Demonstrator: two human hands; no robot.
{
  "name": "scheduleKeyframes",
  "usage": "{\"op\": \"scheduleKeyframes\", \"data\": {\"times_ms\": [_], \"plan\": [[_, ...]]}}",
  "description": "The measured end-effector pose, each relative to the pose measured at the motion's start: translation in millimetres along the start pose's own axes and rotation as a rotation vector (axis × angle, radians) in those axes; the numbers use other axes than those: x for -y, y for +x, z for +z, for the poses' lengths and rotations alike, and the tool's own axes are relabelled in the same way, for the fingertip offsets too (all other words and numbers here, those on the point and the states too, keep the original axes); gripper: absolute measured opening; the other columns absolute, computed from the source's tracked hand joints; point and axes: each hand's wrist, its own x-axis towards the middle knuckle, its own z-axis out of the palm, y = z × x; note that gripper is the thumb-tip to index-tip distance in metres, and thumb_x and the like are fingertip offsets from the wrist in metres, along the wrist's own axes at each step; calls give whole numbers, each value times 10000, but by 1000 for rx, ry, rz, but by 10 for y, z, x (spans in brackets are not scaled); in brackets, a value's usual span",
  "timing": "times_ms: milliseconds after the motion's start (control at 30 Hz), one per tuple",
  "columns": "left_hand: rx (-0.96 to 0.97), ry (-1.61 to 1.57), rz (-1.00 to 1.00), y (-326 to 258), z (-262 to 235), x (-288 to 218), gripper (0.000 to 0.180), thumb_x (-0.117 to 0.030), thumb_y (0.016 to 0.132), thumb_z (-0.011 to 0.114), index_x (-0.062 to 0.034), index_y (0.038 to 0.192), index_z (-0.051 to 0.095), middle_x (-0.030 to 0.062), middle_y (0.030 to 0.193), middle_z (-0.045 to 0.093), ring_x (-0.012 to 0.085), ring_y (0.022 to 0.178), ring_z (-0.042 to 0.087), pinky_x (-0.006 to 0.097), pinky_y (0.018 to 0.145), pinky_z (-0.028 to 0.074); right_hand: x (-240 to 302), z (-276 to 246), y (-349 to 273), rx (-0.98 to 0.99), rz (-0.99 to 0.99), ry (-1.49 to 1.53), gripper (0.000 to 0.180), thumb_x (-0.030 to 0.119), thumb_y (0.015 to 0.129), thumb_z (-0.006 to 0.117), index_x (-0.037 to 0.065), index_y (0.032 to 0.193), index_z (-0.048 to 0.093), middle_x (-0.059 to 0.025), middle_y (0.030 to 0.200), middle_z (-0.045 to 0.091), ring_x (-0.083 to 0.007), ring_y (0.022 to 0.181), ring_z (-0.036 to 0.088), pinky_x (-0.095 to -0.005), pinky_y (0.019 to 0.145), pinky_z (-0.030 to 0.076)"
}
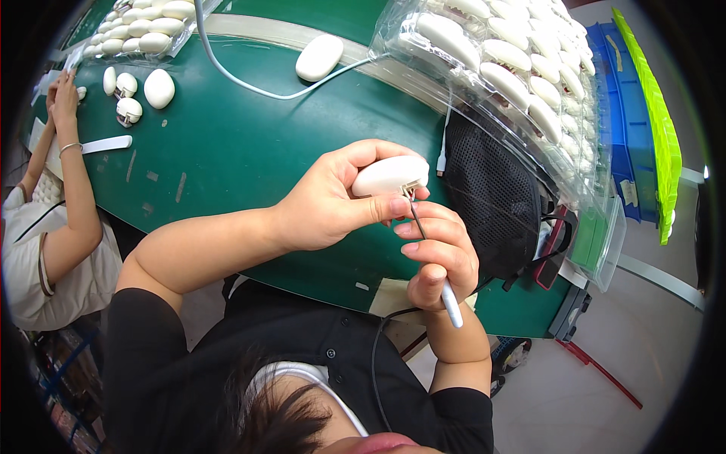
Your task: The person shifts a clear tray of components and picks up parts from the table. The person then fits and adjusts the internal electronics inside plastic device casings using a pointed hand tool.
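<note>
My left hand [333, 193] holds a smooth white oval casing [386, 175] between thumb and fingers, above the green table. At its right end the casing has an opening with small parts, too fine to make out. My right hand [442, 253] is closed round a slim tool with a dark thin shaft and a pale handle [451, 304]. The shaft's tip meets the casing at that opening, close to my left thumb. Another white oval casing [319, 57] lies farther off on the table [249, 144], beside a pale cable [283, 96].
Clear plastic trays full of white casings [505, 53] are stacked at the far right, beside a black mesh bag [488, 189] and blue and lime-green bins [656, 136]. On the left a co-worker's hands [64, 98] work near loose casings [159, 88] and a white strip [106, 144].
</note>
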Motion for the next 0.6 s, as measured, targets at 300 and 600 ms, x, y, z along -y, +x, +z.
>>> {"op": "scheduleKeyframes", "data": {"times_ms": [300,600], "plan": [[-16,12,-33,-5,-2,11,399,-137,873,610,-32,1227,459,90,1054,597,112,907,580,231,740,490,12,-30,15,-43,67,61,251,186,901,516,-2,762,606,-143,816,644,-295,858,631,-362,755,509],[-27,26,-67,-17,-6,17,375,-144,882,597,-27,1217,476,83,1031,605,96,849,587,218,706,484,34,-50,42,-48,115,94,228,129,879,525,-16,725,610,-143,777,641,-291,810,641,-363,730,515]]}}
